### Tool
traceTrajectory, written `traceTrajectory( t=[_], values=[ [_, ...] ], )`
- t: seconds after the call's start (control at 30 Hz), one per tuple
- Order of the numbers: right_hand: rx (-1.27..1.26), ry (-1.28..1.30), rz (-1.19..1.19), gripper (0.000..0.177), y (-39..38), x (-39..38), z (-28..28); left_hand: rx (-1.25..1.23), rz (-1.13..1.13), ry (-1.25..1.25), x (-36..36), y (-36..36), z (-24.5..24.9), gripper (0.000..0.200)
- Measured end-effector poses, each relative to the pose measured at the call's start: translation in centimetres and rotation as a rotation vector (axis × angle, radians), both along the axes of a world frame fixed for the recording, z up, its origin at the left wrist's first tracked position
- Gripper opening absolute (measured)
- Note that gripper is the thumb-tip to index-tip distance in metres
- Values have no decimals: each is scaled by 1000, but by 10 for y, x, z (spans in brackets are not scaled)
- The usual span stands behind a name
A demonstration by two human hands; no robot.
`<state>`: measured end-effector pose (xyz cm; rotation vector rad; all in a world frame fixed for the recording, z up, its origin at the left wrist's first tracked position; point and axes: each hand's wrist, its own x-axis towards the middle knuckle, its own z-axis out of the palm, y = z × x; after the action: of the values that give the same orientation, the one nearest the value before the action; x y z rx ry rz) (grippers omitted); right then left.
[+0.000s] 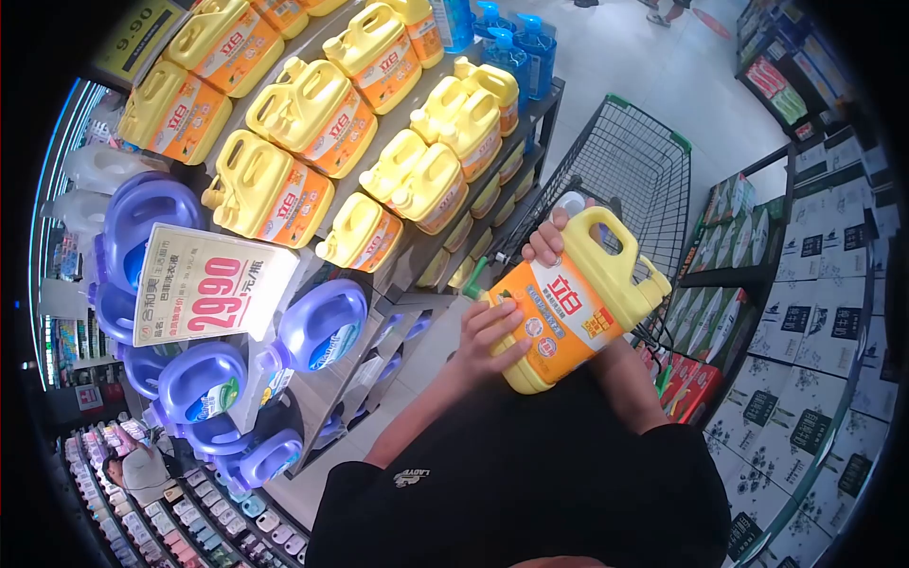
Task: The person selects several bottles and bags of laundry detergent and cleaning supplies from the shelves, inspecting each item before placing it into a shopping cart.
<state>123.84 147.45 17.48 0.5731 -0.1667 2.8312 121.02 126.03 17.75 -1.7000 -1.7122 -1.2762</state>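
A yellow jug (578, 301) with an orange and white label is tilted in front of my black shirt, its handle toward the upper right. My left hand (492, 339) grips its lower left side, with the fingers spread over the label. From behind the jug, my right hand (546, 239) curls its fingers over the upper left edge; the rest of that hand is hidden by the jug.
A shopping cart (630, 156) stands beyond the jug. To the left are shelved yellow jugs (312, 118), purple bottles (202, 383) and a price sign (213, 289). Stacked white boxes (805, 331) line the right. A person (144, 470) is at the lower left.
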Motion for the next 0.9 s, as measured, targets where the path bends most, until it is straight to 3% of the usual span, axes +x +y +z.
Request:
traceTrajectory(
  t=[0.3, 0.5, 0.6, 0.7, 0.8, 0.83, 0.87, 0.9],
  values=[
    [53, -60, 3, 64, 0, 0, 15, 29, 26, 100, 3, -2, -9, 53],
    [-27, -62, -7, 58, 0, 0, 16, 22, 23, 113, 4, 2, -8, 52],
    [-46, -142, -135, 54, -5, 7, 17, 17, 2, 114, 1, 5, -12, 52],
    [-73, -317, -169, 70, 4, 21, 1, 74, -36, -205, 2, 15, -16, 53],
    [338, -367, -354, 63, 29, 29, -6, -101, 60, -598, 3, 12, -17, 66],
    [182, -535, -380, 58, 32, 39, 12, -162, 94, -730, 4, 9, -19, 71],
    [270, -698, -472, 55, 34, 45, 28, -386, -74, -1204, 0, -11, -56, 82],
    [358, -862, -564, 53, 35, 50, 36, -204, -144, -1436, 1, -6, -56, 83]
  ],
)
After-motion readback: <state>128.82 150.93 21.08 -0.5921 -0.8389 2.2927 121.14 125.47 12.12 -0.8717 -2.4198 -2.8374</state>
